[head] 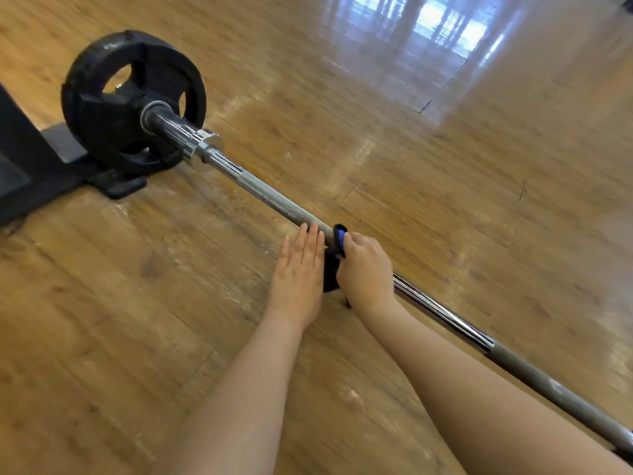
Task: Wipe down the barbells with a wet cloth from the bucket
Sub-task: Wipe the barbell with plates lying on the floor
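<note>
Right hand (pixel 364 265) grips a blue-and-black cloth (pixel 337 250) wrapped over the barbell (pixel 274 200) shaft, fingers curled round it. Left hand (pixel 298 269) flat, fingers straight, fingertips touching the bar just beside the cloth. Cloth mostly hidden by both hands. Bar's near end cut off. Chrome shaft, knurled grey sections. 1 black plate (pixel 132 101) at far end, on wood floor (pixel 445 200).

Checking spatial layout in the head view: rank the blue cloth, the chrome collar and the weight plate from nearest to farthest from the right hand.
From the right hand:
1. Blue cloth, in its grip on the bar.
2. Chrome collar, up-left along the bar.
3. Weight plate, at the bar's far left end.
</note>
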Tool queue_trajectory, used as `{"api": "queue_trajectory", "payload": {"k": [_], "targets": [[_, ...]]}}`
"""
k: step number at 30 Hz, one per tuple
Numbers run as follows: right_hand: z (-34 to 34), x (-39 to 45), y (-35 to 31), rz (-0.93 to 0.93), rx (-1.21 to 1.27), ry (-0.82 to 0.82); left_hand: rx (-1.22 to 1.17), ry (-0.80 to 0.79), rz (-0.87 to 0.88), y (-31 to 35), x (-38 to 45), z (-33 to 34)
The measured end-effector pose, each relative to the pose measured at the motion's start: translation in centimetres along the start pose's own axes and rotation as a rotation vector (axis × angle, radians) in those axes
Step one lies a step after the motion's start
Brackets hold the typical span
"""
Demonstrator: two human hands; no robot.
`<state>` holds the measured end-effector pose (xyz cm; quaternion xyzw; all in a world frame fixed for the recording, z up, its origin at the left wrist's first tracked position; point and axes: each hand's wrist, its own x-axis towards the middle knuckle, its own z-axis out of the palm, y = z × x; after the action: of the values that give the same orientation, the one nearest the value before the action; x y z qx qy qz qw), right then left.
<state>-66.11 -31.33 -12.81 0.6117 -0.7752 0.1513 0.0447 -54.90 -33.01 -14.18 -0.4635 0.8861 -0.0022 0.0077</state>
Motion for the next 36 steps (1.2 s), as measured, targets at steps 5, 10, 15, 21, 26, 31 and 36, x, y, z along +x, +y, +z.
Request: {"api": "queue_trajectory", "payload": {"k": [5, 10, 15, 21, 26, 31, 36], "targets": [[-0.8, -3.7, 3.3, 0.015, -0.011, 0.044, -0.015, 0.005, 0.019, -0.6, -0.2, 0.4], [-1.9, -5.5, 4.6, 0.079, -0.070, 0.024, -0.045, 0.002, 0.013, -0.1, 0.0, 0.3], [-0.2, -1.8, 1.9, 0.009, -0.077, 0.033, -0.017, 0.015, 0.030, -0.1, 0.4, 0.7], [0.8, -2.9, 3.1, -0.089, -0.045, 0.118, -0.015, 0.000, 0.028, 0.0, 0.3, 1.0], [-0.1, -5.3, 4.3, 0.079, 0.043, 0.184, -0.027, -0.007, 0.061, -0.8, 0.2, 0.7], [0.5, -2.0, 0.8, 0.008, -0.081, 0.074, -0.027, 0.013, 0.070, -0.8, 0.5, 0.7], [1.3, -0.9, 0.4, -0.060, -0.119, 0.044, -0.017, 0.009, 0.074, -0.6, 0.4, 0.5]]}}
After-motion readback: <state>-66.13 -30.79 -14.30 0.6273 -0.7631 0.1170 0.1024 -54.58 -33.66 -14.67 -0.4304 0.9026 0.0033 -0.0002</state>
